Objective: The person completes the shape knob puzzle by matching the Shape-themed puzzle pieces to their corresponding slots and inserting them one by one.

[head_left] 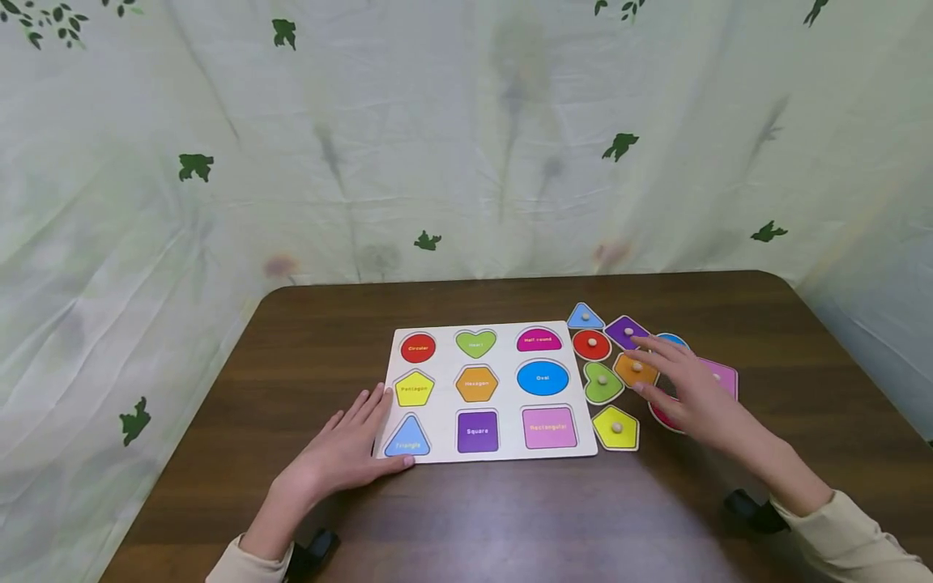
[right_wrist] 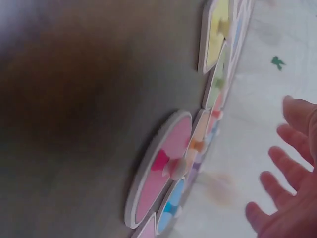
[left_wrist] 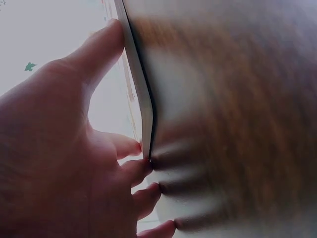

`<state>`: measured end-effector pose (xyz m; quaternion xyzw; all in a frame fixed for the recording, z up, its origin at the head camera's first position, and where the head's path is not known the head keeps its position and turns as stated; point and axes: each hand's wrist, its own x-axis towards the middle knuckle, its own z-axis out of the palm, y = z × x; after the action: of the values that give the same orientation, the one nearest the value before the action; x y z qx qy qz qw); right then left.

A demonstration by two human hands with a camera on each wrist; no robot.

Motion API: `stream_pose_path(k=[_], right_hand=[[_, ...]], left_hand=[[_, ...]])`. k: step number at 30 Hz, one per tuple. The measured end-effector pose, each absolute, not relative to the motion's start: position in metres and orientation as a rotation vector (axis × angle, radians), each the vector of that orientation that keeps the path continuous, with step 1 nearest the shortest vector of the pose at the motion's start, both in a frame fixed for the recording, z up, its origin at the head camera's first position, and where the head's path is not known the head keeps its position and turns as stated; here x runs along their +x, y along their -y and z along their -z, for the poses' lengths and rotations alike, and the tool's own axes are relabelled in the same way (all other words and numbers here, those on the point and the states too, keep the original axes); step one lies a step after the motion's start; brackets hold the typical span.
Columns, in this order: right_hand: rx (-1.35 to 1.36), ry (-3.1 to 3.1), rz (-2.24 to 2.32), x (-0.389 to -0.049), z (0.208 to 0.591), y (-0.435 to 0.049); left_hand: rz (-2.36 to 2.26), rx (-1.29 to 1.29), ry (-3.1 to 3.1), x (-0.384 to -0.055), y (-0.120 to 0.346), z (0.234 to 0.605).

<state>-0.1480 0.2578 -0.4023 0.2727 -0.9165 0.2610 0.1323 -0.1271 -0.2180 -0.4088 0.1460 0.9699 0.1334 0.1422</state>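
Observation:
A white puzzle board (head_left: 442,409) with coloured, labelled shapes lies flat on the table. My left hand (head_left: 338,453) touches its lower left corner, thumb along the near edge and fingers by the left side. Over the loose knobbed pieces hovers my right hand (head_left: 696,401), fingers spread and holding nothing. Nearest to it are an orange hexagon (head_left: 631,372), a purple square (head_left: 624,329) and a magenta half-round piece (right_wrist: 151,186). The hand partly hides a blue oval (head_left: 672,338), a pink rectangle (head_left: 723,377) and the half-round piece in the head view.
Along the board's right side lie a blue triangle (head_left: 585,323), a red circle (head_left: 583,348), a green heart (head_left: 602,392) and a yellow pentagon (head_left: 615,440). The brown table (head_left: 466,526) ends before a pale curtain (head_left: 437,146) with green leaf shapes.

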Motion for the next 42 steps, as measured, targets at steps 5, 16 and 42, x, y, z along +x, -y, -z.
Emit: stream_pose_path(k=[5, 16, 42], right_hand=[[0.801, 2.706, -0.899, -0.167, 0.404, -0.263], [0.755, 2.888, -0.977, -0.209, 0.403, -0.265], [0.819, 2.974, -0.925, -0.261, 0.417, -0.245]], left_hand=[[-0.411, 0.423, -2.803, -0.127, 0.218, 0.409], [-0.452, 0.417, -2.805, -0.126, 0.218, 0.41], [-0.474, 0.392, -2.802, -0.127, 0.219, 0.413]])
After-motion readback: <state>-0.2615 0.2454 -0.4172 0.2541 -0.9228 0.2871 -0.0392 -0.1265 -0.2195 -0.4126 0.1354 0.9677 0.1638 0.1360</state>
